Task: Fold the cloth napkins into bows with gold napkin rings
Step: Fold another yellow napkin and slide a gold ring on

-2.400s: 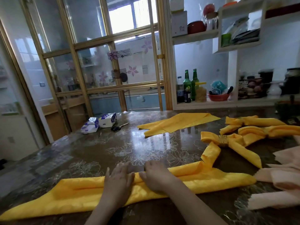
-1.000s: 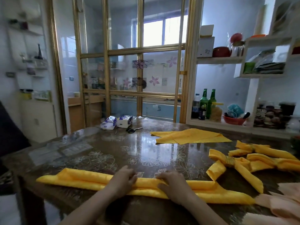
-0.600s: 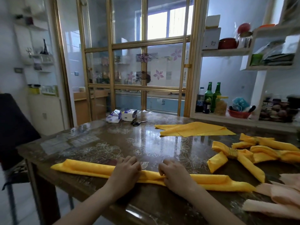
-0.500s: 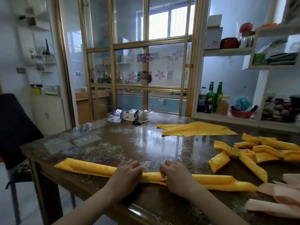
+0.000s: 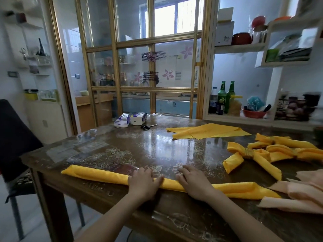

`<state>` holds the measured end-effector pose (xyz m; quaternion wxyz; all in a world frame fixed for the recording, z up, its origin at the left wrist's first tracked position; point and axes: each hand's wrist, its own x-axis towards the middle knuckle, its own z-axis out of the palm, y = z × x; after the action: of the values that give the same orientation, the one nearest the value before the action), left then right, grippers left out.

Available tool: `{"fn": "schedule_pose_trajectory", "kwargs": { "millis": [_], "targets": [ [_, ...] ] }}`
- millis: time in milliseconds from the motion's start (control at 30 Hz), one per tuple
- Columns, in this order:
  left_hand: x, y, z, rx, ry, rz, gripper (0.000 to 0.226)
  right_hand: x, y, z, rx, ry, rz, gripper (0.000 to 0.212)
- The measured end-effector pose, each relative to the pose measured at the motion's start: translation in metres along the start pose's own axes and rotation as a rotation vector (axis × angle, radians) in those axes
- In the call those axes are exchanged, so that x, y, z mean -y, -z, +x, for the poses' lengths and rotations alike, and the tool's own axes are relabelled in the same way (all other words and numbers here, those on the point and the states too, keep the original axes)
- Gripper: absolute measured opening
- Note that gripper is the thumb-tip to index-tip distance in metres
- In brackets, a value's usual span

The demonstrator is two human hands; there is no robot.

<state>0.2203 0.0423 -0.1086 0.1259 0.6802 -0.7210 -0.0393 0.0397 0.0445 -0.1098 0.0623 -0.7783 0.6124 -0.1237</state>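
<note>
A yellow napkin lies as a long narrow band along the near edge of the table. My left hand and my right hand press down on its middle, a short gap between them, fingers laid over the cloth. At the right lies a finished yellow bow held by a gold napkin ring, with more yellow bows behind it. A flat yellow napkin lies farther back.
Peach napkins are piled at the near right. Scissors and two tissue packs sit at the table's far side. A dark chair stands at the left. Shelves with bottles line the right wall.
The napkin band has become narrower under my hands. My head has risen and turned left, so the table's left edge and the chair came into view. Both hands stay on the band's middle.
</note>
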Motion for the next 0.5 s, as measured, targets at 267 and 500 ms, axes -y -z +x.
{"fn": "schedule_pose_trajectory", "kwargs": {
  "millis": [267,500],
  "targets": [
    [-0.016,0.008,-0.002,0.12,0.079,0.122,0.096,-0.027,0.008,-0.036,0.102,-0.072,-0.051,0.054],
    [-0.031,0.007,-0.004,-0.025,-0.046,0.111,0.059,-0.05,0.042,-0.05,0.082,-0.104,-0.06,0.036]
  ]
}}
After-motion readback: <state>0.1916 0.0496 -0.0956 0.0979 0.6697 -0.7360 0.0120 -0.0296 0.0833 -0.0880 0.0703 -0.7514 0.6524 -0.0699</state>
